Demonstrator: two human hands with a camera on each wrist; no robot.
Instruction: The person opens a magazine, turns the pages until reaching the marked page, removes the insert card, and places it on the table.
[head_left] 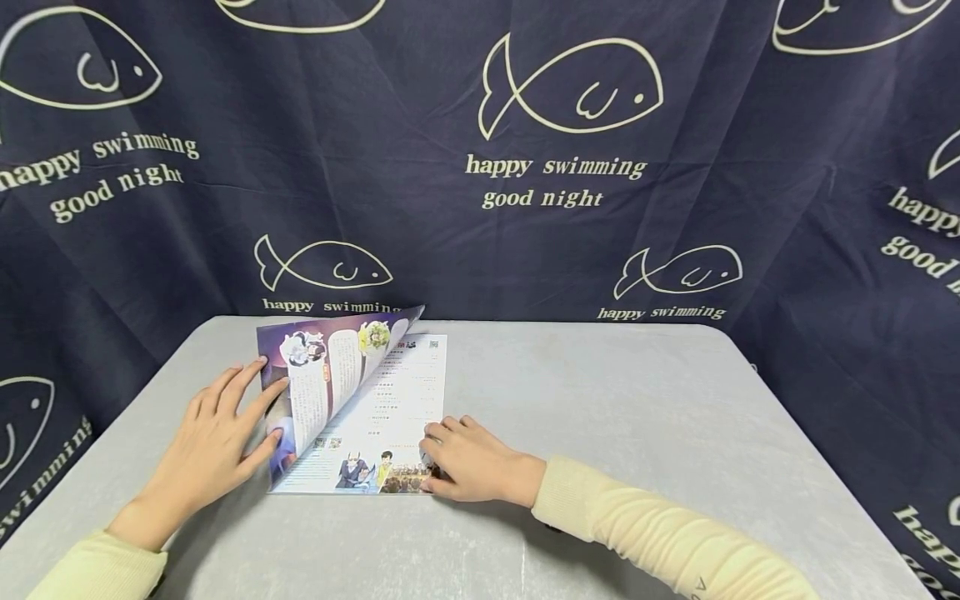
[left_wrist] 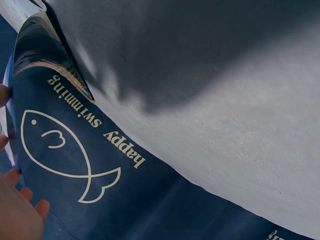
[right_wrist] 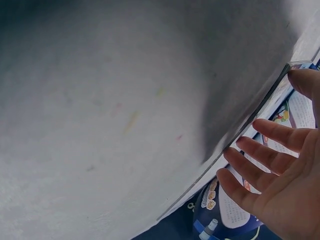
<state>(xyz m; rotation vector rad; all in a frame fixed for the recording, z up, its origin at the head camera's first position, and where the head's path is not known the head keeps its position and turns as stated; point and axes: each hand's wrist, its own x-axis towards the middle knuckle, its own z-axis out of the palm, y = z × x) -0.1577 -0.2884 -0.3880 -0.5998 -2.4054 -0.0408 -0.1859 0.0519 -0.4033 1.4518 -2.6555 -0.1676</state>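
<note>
A magazine [head_left: 408, 392] lies on the table, with a raised purple-edged leaf [head_left: 345, 358] curving over toward the left. My left hand [head_left: 217, 442] has its fingers spread along the leaf's left edge, fingertips touching it. In the left wrist view the dark curved underside of the leaf [left_wrist: 42, 47] stands off the table, and a few fingertips show at its edge. My right hand [head_left: 472, 458] rests on the magazine's lower right corner. Its fingers [right_wrist: 270, 155] look extended at the page edge in the right wrist view. The printed page underneath is partly covered by the leaf.
The grey table [head_left: 637, 400] extends around the magazine, its far edge just beyond the magazine's top. A dark blue curtain [head_left: 435, 225] with fish drawings and lettering hangs behind the table and at both sides.
</note>
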